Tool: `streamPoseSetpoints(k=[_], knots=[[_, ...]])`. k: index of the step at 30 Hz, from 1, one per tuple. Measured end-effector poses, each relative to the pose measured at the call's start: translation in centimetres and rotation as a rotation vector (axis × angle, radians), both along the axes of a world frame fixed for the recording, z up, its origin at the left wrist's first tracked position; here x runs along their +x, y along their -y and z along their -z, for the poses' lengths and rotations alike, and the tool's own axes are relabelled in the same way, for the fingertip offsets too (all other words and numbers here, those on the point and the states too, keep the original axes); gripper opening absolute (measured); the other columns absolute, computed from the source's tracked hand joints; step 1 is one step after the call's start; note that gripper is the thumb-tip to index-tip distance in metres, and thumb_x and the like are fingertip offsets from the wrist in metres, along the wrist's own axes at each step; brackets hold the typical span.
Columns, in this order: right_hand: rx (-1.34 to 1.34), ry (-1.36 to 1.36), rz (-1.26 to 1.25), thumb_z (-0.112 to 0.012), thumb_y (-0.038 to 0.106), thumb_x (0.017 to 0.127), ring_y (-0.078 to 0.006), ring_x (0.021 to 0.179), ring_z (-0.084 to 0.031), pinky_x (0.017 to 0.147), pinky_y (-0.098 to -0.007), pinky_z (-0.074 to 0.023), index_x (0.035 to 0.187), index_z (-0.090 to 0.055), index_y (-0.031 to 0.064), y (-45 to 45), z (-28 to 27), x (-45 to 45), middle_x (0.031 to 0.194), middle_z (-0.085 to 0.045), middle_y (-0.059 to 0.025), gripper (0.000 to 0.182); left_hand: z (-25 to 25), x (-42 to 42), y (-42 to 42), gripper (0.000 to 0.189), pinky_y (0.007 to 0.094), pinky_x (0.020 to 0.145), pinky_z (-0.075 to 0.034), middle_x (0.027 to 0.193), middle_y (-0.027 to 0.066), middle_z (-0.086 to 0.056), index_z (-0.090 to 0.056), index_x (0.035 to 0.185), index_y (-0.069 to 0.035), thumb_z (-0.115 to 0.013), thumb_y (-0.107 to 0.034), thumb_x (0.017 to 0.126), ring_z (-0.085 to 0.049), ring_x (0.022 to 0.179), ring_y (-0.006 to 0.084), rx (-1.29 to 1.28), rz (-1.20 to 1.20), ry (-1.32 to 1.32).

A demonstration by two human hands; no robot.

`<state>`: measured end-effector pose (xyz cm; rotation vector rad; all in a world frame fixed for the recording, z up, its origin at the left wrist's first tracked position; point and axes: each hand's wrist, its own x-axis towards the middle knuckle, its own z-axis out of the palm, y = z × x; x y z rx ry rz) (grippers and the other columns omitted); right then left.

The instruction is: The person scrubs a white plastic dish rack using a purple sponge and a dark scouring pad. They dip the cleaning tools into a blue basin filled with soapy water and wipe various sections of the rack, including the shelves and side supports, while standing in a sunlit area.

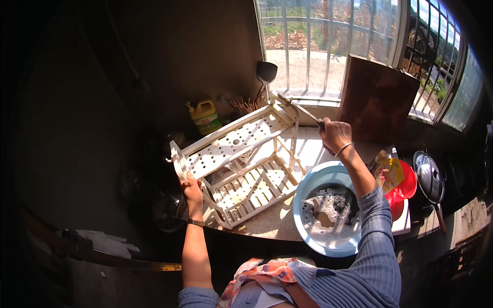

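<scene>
A white plastic two-tier dish rack (237,143) stands tilted on the table, its upper shelf full of round holes and its lower basket (252,190) slotted. My left hand (191,191) grips the left end frame of the rack. In my right hand (337,134) is the dark handle of a knife (304,109), whose blade reaches to the upper right corner of the rack. Whether the blade rests on the rack or slots into it, I cannot tell. Below my right forearm sits a light blue basin (302,219) holding sudsy, murky water and a dark scouring pad-like lump.
Behind the rack are a yellow detergent jug (206,117), a bundle of chopsticks (248,104) and an upright ladle (266,72). A brown cutting board (379,100) leans at the barred window. To the right are a red container (407,181), a yellow packet (389,174) and a lidded pan (428,175).
</scene>
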<state>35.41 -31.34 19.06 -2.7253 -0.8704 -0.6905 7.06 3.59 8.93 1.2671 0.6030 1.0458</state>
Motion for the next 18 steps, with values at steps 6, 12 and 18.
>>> streamPoseSetpoints(k=[6,12,18], knots=[[0.013,0.042,0.027,-0.056,0.020,0.078,-0.0291,0.058,-0.063,0.055,-0.0398,-0.0487,0.075,-0.056,0.0062,0.5,-0.1,-0.7,0.060,-0.061,-0.0135,0.014,-1.5,-0.9,1.4,0.050,0.0254,0.071,-0.044,0.108,0.0030,-0.050,-0.035,0.130,-0.010,-0.055,-0.031,0.090,-0.050,0.082,0.0114,0.210,-0.096,-0.044],[0.037,0.147,-0.007,-0.058,0.022,0.078,-0.0289,0.057,-0.062,0.055,-0.0394,-0.0478,0.073,-0.054,0.0070,0.9,0.6,-0.7,0.058,-0.060,-0.0131,0.016,-5.6,-0.6,11.5,0.049,0.0369,0.088,-0.040,0.119,0.0129,-0.047,-0.044,0.123,-0.003,-0.065,-0.015,0.080,-0.048,0.105,0.0258,0.934,-0.495,-0.108],[0.040,0.263,-0.035,-0.059,0.016,0.077,-0.0272,0.056,-0.061,0.053,-0.0387,-0.0454,0.073,-0.052,0.0068,1.6,0.3,-0.4,0.057,-0.059,-0.0122,0.011,-12.2,13.2,16.2,0.037,0.0284,0.074,-0.049,0.102,0.0104,-0.060,-0.051,0.118,-0.004,-0.060,-0.009,0.082,-0.059,0.091,0.0177,0.793,0.326,-0.088]])
